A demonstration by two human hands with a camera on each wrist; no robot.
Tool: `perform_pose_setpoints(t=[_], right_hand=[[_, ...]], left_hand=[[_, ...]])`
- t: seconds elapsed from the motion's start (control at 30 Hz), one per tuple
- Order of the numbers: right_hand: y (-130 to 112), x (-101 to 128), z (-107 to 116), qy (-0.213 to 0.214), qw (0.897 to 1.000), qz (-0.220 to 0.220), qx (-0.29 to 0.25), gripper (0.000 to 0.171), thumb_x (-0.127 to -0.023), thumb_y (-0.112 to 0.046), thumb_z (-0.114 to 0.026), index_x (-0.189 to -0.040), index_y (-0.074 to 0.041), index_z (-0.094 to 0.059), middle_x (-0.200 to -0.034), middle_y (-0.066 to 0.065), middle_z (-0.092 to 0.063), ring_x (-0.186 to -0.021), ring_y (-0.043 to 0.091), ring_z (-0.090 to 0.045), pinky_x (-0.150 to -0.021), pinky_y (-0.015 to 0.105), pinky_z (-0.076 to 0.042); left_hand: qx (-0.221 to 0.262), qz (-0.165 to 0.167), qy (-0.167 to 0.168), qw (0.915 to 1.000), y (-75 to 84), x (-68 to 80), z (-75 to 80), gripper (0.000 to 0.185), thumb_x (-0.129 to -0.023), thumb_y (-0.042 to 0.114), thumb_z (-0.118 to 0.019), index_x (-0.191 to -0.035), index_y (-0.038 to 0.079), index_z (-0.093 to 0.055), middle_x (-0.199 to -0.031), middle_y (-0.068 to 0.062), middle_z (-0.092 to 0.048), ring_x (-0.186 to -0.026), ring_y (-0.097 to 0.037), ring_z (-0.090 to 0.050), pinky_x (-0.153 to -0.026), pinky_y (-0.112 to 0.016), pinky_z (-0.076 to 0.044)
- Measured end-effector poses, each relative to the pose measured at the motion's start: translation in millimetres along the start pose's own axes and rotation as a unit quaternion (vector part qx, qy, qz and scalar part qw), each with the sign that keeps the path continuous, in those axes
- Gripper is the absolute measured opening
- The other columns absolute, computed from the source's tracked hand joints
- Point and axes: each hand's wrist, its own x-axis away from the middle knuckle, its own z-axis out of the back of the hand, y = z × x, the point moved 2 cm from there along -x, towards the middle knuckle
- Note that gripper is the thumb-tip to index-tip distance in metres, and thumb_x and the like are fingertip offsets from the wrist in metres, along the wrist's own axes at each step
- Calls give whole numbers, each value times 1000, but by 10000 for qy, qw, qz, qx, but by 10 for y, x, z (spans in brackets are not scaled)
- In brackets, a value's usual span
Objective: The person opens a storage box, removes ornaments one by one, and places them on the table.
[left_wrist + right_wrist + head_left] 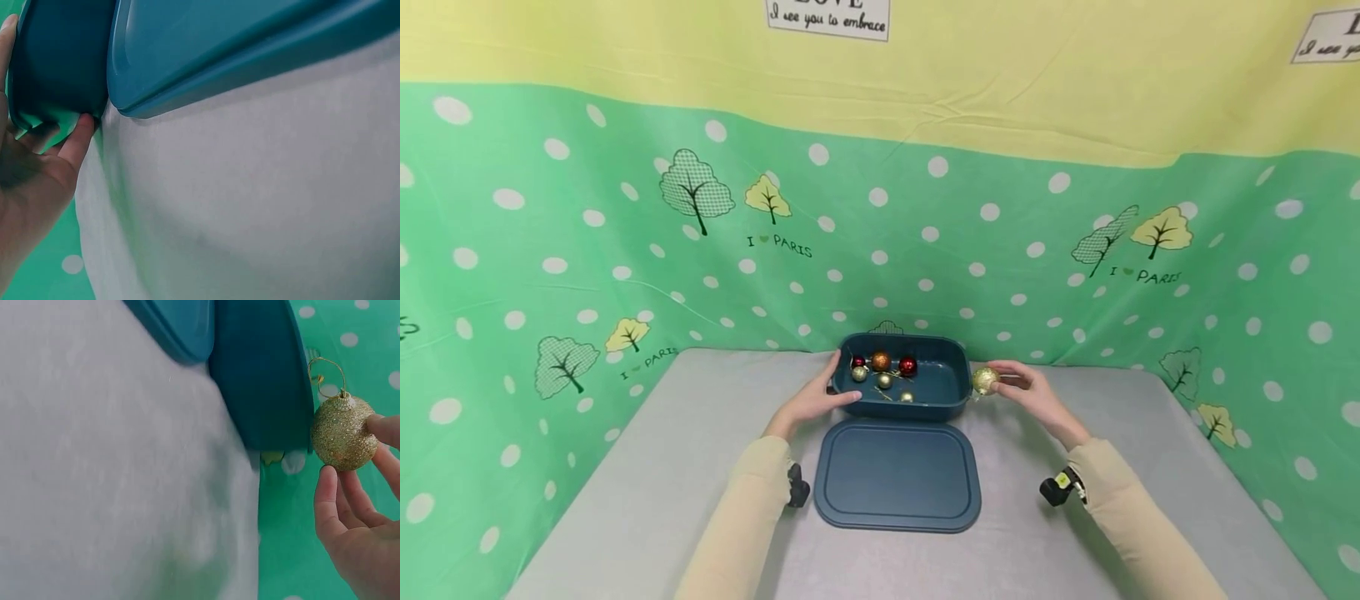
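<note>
Left hand (817,400) braces the teal box (955,392) so it sits steady on the table (685,467), fingers loose, while right hand (1026,390) pinches a gold glitter bauble (985,381) just beside the rim.

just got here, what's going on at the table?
A person's right hand pinches a gold glitter bauble just beside the right end of a dark teal tub. The left hand rests against the tub's left end. Several small baubles lie inside it. The tub's lid lies flat on the grey table in front.
</note>
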Motion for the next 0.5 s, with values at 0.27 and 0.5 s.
perform_pose_setpoints(t=[0.27,0.5], right_hand=[[226,-5,140,-10,9998,-78,206,40,-93,-2,-62,-129,12,-53,-126,32,-54,-112,33,-56,-85,19,-47],[454,41,235,-227,9971,-678,260,44,-93,-3,-61,-132,13,-49,-130,34,-50,-106,39,-58,-79,38,-55]], left_hand=[[3,-99,46,9999,8,-21,-10,100,-90,43,-66,-156,11,2,-160,-13,1,-144,-36,-8,-113,-53,-12],[36,-27,43,10000,9,14,-12,99,-91,42,-66,-156,14,3,-161,-9,3,-144,-34,-8,-114,-51,-11]])
